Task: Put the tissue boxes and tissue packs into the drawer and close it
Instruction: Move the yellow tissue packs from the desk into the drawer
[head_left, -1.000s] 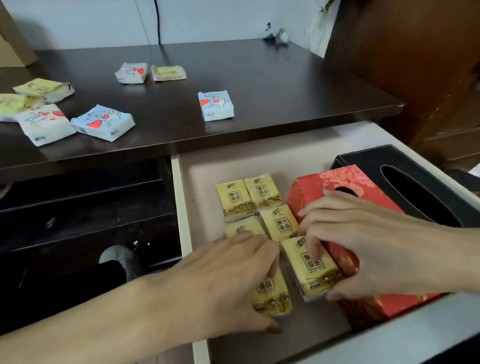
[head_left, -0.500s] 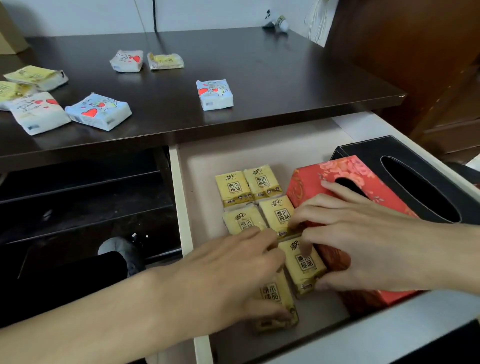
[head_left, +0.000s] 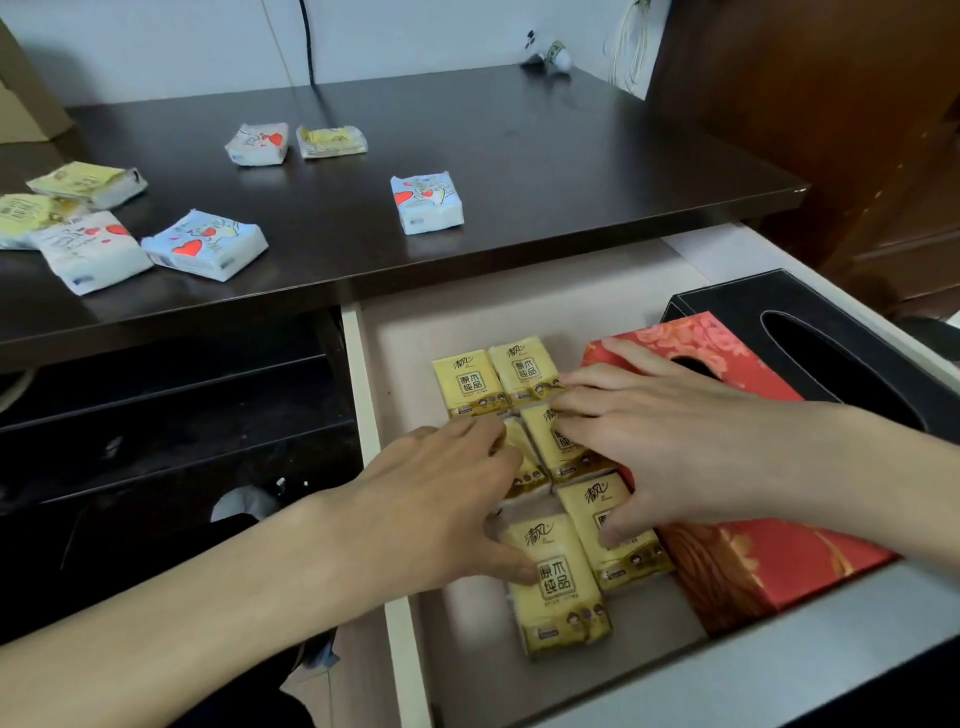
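While both my hands lie flat in the open drawer (head_left: 374, 467), fingers spread and gripping nothing, the yellow packs (head_left: 553, 577) sit in rows beside the red tissue box (head_left: 779, 556). My left hand (head_left: 441, 499) presses two packs; my right hand (head_left: 670, 447) covers others. Remaining desk packs (head_left: 427, 203) lie up-left, probably nearer my left.

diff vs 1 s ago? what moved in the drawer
The two nearest yellow packs were squared up into line with the other four by the left hand and right hand, whose fingers slid toward the back packs. Red box, black box and the desk's packs stayed put.
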